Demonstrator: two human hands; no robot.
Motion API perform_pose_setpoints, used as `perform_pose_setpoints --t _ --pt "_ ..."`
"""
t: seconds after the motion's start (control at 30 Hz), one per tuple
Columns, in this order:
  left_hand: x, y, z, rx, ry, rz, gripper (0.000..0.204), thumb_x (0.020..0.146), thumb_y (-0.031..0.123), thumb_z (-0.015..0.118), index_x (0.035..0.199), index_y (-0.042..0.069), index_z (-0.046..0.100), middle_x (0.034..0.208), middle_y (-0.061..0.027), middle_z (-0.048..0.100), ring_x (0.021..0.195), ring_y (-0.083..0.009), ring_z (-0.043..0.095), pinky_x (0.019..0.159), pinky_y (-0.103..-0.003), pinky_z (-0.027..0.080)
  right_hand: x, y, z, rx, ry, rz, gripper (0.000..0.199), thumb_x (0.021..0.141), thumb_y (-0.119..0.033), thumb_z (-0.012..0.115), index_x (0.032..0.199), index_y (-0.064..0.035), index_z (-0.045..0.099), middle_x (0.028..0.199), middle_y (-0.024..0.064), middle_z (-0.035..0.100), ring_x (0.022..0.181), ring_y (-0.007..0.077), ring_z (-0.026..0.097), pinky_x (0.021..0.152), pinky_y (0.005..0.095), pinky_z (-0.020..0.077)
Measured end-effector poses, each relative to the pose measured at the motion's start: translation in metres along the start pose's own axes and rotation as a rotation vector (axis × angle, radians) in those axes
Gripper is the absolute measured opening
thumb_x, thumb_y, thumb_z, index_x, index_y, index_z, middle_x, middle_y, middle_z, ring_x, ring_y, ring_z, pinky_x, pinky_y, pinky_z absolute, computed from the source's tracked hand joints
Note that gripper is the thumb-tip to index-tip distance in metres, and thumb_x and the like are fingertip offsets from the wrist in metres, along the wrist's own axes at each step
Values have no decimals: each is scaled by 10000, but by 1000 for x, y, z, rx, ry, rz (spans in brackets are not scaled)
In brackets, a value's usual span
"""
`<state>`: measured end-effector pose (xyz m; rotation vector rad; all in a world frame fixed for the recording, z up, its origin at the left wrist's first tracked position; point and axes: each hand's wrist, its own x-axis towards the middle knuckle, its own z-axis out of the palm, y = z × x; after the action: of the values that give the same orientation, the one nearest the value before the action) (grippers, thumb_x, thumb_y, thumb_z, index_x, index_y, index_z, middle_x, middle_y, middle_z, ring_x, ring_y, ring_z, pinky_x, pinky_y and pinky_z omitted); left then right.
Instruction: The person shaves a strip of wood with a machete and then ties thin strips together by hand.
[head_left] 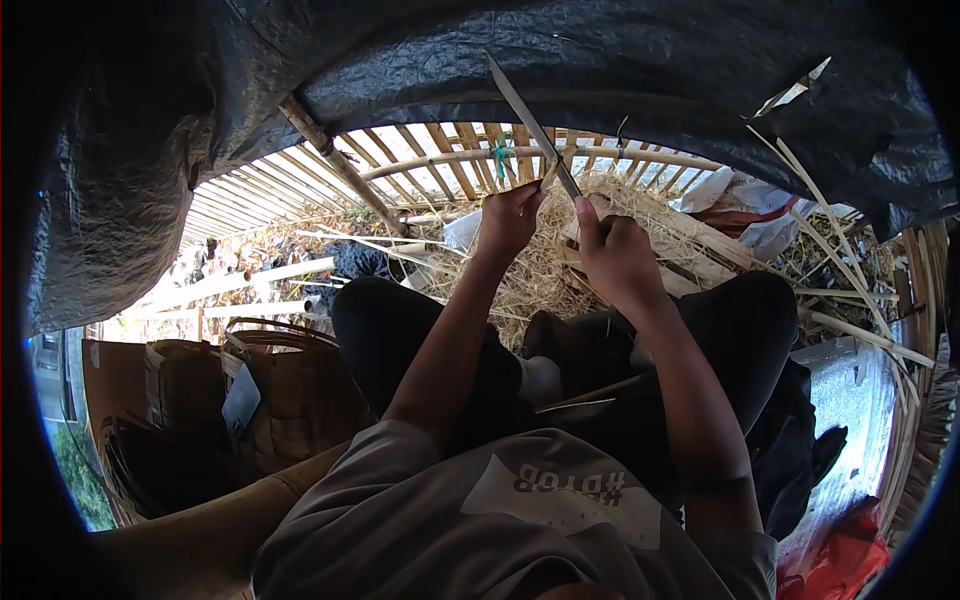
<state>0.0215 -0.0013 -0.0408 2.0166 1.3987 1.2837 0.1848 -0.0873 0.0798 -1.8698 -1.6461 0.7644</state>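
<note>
One knife in right hand, beside left hand.

— From where you stand, how does the knife look?
— It is long and narrow, with a bare grey blade. It is in the right hand, slanting forward and to the left, the tip farthest out.
— And the other piece?
— A thin, pale strip. Only a short part is showing, standing out from the left hand, beside the lower blade. If they touch, I cannot tell.
</note>
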Motion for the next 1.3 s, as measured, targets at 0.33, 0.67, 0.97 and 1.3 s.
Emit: perform_pose_setpoints --t 0.33,0.67,0.97,1.3 --pt "0 4 6 -29 40 -39 140 845 128 723 919 12 698 705 -160 661 627 -296 676 572 -341 510 2 4 -18 344 -267 206 682 976 -564 470 626 16 546 533 176 555 472 302 563 484 409 460" --pt "-2 4 4 32 -42 -140 149 825 142 740 899 13 720 721 -157 688 650 -258 700 593 -335 519 3 17 21 -51 70 -10 672 997 -520 456 596 10 560 582 247 588 607 430 636 567 470 502" --pt "-2 -7 2 -56 -45 -130 175 826 161 756 918 17 720 712 -147 682 612 -196 673 579 -326 498 7 6 -4 336 -272 277 700 985 -533 468 652 69 601 574 249 592 556 388 649 573 470 529" --pt "-5 -16 -5 -98 -88 -159 216 795 197 802 921 31 742 799 -85 733 727 -148 697 668 -304 538 6 25 42 -30 74 -21 686 983 -525 455 761 100 626 733 340 635 753 494 664 680 532 543"
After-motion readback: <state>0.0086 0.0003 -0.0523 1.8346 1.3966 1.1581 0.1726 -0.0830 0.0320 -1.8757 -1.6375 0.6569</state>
